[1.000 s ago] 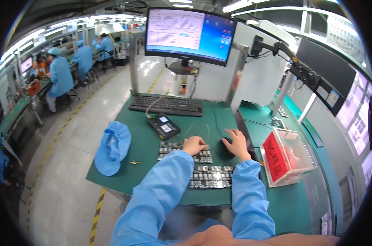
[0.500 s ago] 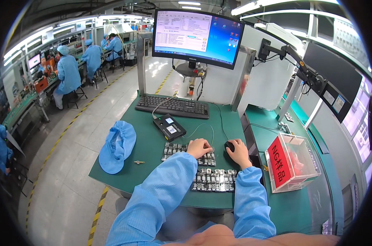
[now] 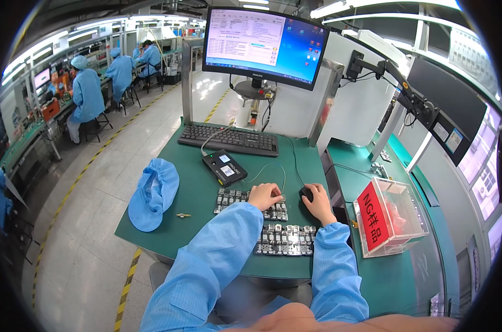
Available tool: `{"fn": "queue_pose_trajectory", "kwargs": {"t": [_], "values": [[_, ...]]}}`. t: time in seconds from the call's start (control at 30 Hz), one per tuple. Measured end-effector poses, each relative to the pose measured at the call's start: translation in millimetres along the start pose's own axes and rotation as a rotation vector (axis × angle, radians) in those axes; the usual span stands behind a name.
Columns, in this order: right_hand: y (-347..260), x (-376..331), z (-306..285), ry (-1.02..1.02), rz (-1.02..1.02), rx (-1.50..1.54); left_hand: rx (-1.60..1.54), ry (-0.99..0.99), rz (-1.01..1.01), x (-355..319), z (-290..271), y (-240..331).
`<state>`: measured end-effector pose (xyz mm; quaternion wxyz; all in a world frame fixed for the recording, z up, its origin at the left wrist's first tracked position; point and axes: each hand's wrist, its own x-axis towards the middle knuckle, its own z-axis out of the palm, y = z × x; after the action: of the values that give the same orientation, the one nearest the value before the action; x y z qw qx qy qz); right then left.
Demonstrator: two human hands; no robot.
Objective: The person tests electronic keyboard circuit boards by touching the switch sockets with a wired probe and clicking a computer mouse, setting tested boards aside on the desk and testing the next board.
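Supporting the work, table [image 3: 168,243]: flat green top, filling the foreground.
Bench [image 3: 397,276]: green, right of the table, separated from it by a narrow dark gap.
Sleeves [image 3: 218,238]: wrinkled blue cloth, finely checked; the left one hides part of the far boards [image 3: 226,202].
Monitor [image 3: 265,47]: wide, lit, standing beyond the table's far edge.
Screen [image 3: 450,88]: dark, carried on a jointed black arm [image 3: 410,94] above the bench.
Keyboard [image 3: 229,139]: long, black, along the far side of the table; a pale cable [image 3: 208,143] crosses it.
Box [image 3: 411,235]: clear, rigid, straight-walled, on the bench; red label [image 3: 373,213] on one wall; pinkish translucent matter inside, kind unclear.
Cap [image 3: 154,193]: soft blue fabric, hollow side showing, at the table's left edge.
Board location: far boards under and beside the left hand [image 3: 266,197]; near boards [image 3: 284,239] in rows between the forearms, metallic and dark.
Left hand: fingers bent, thumb and forefinger close together over the far boards; whether anything is pinched cannot be told.
Right hand [image 3: 319,203]: curled over the mouse [image 3: 304,195], fingers resting on it.
Device [image 3: 224,167]: black, rectangular, set askew between keyboard and far boards.
Mouse: black, rounded, partly covered by the right hand.
Pin [image 3: 183,215]: small, brass-coloured, lying right of the cap.
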<state>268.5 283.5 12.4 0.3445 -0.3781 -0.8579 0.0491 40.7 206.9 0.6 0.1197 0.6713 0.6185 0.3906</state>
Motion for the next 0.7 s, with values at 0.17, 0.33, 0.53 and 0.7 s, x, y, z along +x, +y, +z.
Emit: {"fn": "queue_pose_trajectory", "kwargs": {"t": [0.17,0.33,0.53,0.7], "values": [[1.0,-0.9,-0.6,0.044,-0.039,-0.075,0.037,-0.023,-0.02,-0.6,0.3,1.2],[1.3,-2.1,-2.3,-0.033,0.025,-0.031,-0.021,-0.088,-0.079,2.2,-2.6,3.0],[0.5,-1.3,-1.1,-0.004,0.005,-0.026,-0.039,-0.083,-0.084,1.5,-2.9,2.6],[-0.8,1.1,-1.3,-0.016,0.032,0.048,-0.028,-0.052,-0.063,1.2,-2.6,0.3]]}}
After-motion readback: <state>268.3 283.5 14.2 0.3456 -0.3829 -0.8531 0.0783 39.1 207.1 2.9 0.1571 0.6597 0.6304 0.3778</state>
